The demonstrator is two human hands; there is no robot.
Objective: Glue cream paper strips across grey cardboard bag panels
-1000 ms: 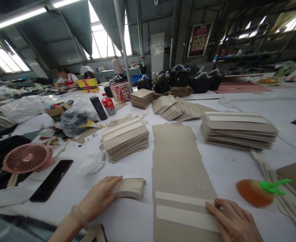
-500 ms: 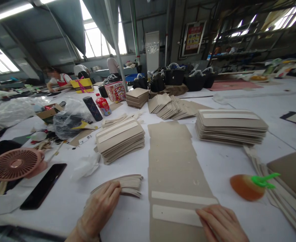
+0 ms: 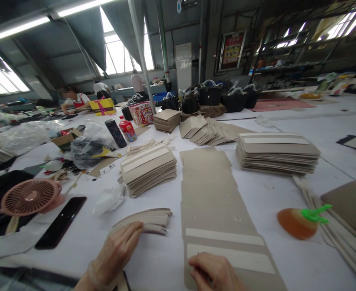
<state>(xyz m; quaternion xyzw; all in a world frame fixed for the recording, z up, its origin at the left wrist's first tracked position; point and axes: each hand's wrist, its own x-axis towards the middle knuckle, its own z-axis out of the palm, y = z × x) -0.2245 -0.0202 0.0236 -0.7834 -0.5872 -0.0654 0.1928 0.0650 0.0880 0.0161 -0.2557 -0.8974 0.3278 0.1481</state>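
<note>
My left hand (image 3: 120, 246) is closed on the near left end of a fanned stack of cardboard strips (image 3: 156, 220) lying on the white table. Over the near end of a row of overlapping grey-brown cardboard pieces (image 3: 208, 202), my right hand (image 3: 216, 270) has its fingers curled together. Its fingertips are at the left part of a pale strip (image 3: 251, 258) lying flat on the nearest piece; whatever they may pinch is hidden. A second, narrower pale strip (image 3: 223, 236) lies just beyond, roughly parallel to it.
Stacked cardboard pieces with pale strips stand left (image 3: 149, 169) and right (image 3: 276, 153) of the row. An orange bottle with a green tip (image 3: 297, 222) lies at right. A phone (image 3: 61, 222) and a pink fan (image 3: 32, 196) are at left. Black bags (image 3: 210, 95) stand behind; people work farther back.
My right hand has moved left along the nearer pale strip, from its right part to its left part. My left hand stays at the stack of strips. The view has shifted slightly.
</note>
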